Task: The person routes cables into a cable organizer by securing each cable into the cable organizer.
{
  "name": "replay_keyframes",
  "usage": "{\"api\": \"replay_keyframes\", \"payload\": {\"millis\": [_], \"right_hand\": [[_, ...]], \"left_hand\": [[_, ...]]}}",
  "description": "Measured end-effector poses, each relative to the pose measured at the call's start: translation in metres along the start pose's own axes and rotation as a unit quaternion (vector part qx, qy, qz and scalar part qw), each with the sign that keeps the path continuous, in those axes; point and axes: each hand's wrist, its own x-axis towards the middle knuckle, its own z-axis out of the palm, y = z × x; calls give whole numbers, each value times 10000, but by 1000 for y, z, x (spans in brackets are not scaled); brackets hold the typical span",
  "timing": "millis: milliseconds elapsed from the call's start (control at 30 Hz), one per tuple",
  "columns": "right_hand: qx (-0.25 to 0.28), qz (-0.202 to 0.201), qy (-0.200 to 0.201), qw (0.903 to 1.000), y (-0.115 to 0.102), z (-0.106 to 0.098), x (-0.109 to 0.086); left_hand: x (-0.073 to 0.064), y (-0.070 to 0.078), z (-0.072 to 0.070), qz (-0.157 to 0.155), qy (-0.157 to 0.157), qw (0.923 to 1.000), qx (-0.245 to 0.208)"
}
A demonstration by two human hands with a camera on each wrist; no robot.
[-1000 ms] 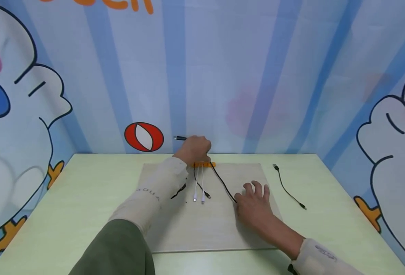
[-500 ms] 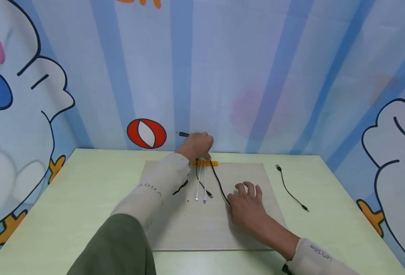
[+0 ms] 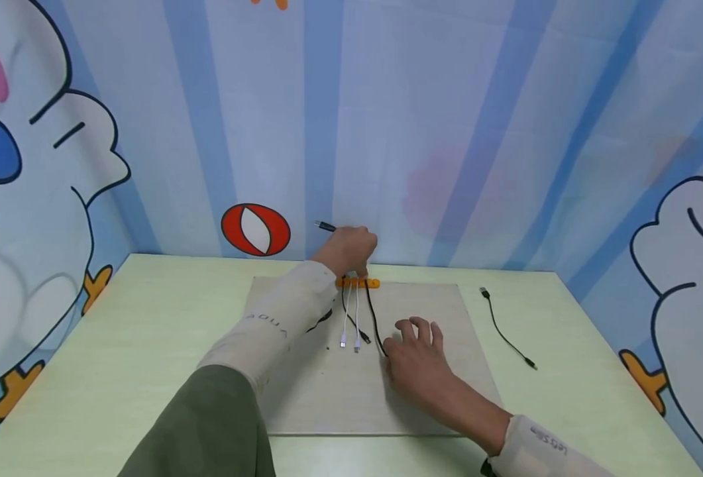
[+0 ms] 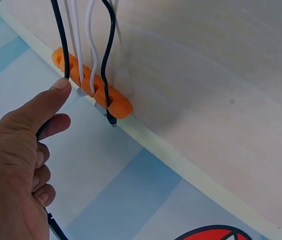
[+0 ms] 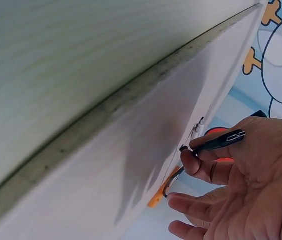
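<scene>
In the head view my left hand (image 3: 351, 248) is at the board's far edge, just over an orange cable clip (image 3: 376, 283). Its thumb and a finger pinch a black USB cable (image 4: 59, 30) beside a slot near one end of the clip. The cable's far plug (image 3: 325, 226) sticks out past that hand. My right hand (image 3: 417, 364) pinches the near plug (image 5: 221, 142) between thumb and index finger, its other fingers apart. Two white cables (image 4: 91, 50) and another black cable (image 4: 108, 50) run through the clip, their plugs lying on the board.
A pale flat board (image 3: 351, 404) lies on the light green table (image 3: 166, 318). One more short black USB cable (image 3: 506, 341) rests on the table right of the board. A printed blue curtain (image 3: 375, 132) stands behind the table's far edge.
My right hand has moved left, swinging the near part of the black cable from a slant to steeper. My left hand has shifted slightly right over the clip, and the far plug tilts more.
</scene>
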Motion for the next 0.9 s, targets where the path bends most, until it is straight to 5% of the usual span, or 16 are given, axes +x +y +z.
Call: {"api": "replay_keyframes", "payload": {"millis": [467,900], "right_hand": [[199,-67,-223,9995,-15,-6,2],[297,-288,-164,9990,-30,-7,4]], "left_hand": [[-4,12,-6,171,-1,9996,213],[-14,-3,-13,176,-236,9989,-371]]}}
